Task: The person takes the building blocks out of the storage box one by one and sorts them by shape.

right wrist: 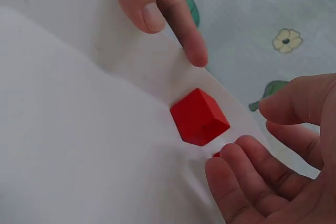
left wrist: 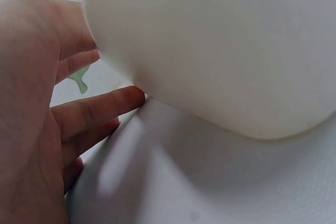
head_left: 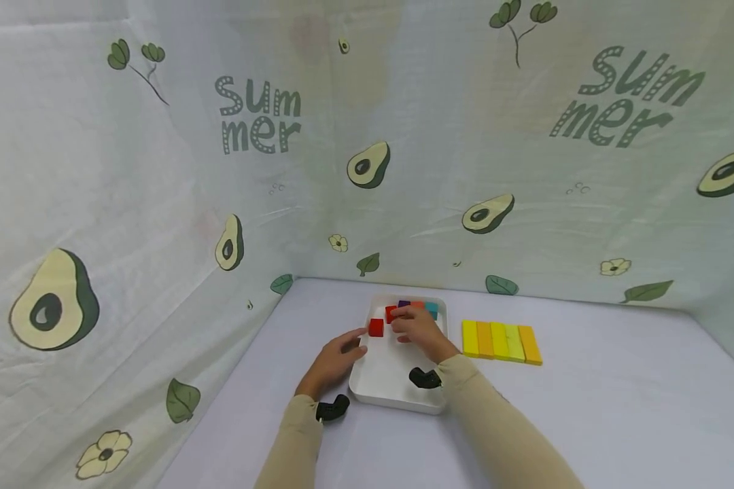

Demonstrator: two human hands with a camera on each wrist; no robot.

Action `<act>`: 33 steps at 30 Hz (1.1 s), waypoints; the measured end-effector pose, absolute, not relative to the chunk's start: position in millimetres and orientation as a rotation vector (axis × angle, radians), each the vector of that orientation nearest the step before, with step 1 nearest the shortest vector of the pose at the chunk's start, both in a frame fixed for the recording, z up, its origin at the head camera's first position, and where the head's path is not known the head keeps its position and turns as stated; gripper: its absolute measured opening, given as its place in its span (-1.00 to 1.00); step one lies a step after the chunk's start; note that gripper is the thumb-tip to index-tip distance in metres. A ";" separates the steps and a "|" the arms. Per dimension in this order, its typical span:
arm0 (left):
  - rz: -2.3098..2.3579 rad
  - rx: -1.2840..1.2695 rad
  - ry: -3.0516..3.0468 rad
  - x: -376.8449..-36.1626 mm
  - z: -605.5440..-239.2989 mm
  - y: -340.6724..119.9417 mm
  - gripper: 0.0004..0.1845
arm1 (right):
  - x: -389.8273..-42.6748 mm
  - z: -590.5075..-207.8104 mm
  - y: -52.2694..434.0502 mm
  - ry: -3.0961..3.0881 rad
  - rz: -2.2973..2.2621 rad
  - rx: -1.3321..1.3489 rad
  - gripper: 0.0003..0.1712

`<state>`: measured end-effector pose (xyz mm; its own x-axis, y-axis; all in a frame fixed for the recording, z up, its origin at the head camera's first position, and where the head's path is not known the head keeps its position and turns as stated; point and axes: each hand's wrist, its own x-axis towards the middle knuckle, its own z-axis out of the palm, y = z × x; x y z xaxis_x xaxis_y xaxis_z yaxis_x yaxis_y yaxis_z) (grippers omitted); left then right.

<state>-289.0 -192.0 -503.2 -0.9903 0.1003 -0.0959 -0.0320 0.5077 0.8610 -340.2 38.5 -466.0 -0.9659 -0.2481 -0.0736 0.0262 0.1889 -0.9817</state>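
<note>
Front red cube (head_left: 376, 328) lies between left hand (head_left: 333, 361) and right hand (head_left: 421, 330), nearer left. Left: fingers spread, touching tray (head_left: 382, 377). Right: bent, grip can't tell.

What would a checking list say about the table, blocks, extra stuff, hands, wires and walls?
Surface: pale table, white tray on it.
Blocks: two red blocks, purple block, orange block, blue block, all in the tray.
Clutter: row of yellow and orange bars right of the tray.
Hands: left hand touches the tray's side; right hand is at a red block, grip unclear.
Cables: nothing seen.
Surroundings: avocado-print cloth.
</note>
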 end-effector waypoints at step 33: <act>1.446 0.102 2.665 -295.0 -504.2 -193.1 -0.47 | -340.2 -475.5 4.7 2.546 -1.541 -0.239 -0.57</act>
